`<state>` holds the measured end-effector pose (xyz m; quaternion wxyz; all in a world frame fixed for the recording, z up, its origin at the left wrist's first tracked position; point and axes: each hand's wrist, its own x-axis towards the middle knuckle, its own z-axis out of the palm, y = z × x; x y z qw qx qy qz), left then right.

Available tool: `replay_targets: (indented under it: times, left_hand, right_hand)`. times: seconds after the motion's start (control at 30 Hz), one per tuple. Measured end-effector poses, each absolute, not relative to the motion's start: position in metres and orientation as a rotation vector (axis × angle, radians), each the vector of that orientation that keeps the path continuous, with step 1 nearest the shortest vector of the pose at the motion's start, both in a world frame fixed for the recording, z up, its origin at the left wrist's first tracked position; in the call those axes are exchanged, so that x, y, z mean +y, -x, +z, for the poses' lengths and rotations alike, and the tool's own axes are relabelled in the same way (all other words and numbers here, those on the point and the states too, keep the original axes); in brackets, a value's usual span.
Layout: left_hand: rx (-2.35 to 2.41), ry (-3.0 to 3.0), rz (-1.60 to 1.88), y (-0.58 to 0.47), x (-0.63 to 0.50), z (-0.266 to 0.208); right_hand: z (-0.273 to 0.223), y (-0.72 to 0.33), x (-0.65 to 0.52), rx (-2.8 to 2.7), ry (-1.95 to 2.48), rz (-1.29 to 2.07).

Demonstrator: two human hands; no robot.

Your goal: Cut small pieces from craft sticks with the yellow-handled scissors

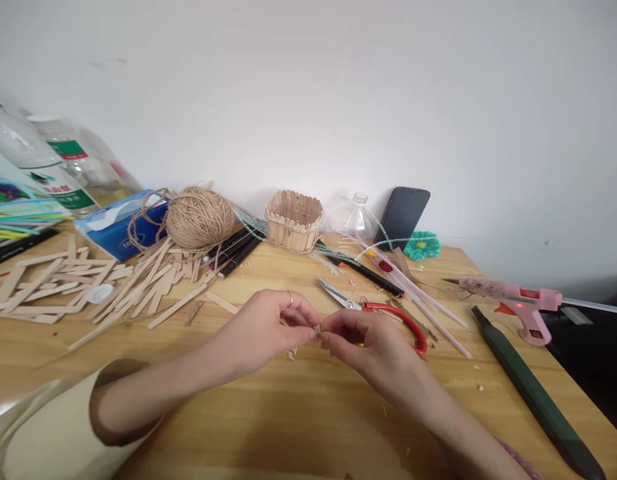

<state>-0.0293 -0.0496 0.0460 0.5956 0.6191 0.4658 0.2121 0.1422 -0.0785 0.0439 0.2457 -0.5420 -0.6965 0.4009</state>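
Observation:
Both hands meet fingertip to fingertip above the middle of the table. My left hand [281, 327], with a ring on one finger, pinches a small wood-coloured piece [317, 329]. From the other side, the thumb and fingers of my right hand [361, 337] close on the same piece. Most of it is hidden by the fingertips. Just behind the right hand lie red-handled scissors [419, 333], their blades pointing to the back left. Farther back stands a small basket of craft sticks [294, 223] with a glittery trim.
Loose craft sticks [158, 283] and a twine ball [201, 217] lie left. Bottles [68, 160] stand at the wall. A phone [403, 213] leans near a teal flower [422, 246]. Right are pink straws [428, 300], a pink glue gun [525, 307] and a dark green tool [533, 393].

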Motion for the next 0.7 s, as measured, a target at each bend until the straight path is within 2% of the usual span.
replay_targets:
  times: [0.7]
  left_hand:
    - [0.974, -1.117, 0.492, 0.0298, -0.0451, 0.0402]
  right_hand:
    - [0.0464, -0.1416, -0.0755, -1.825, 1.480, 1.257]
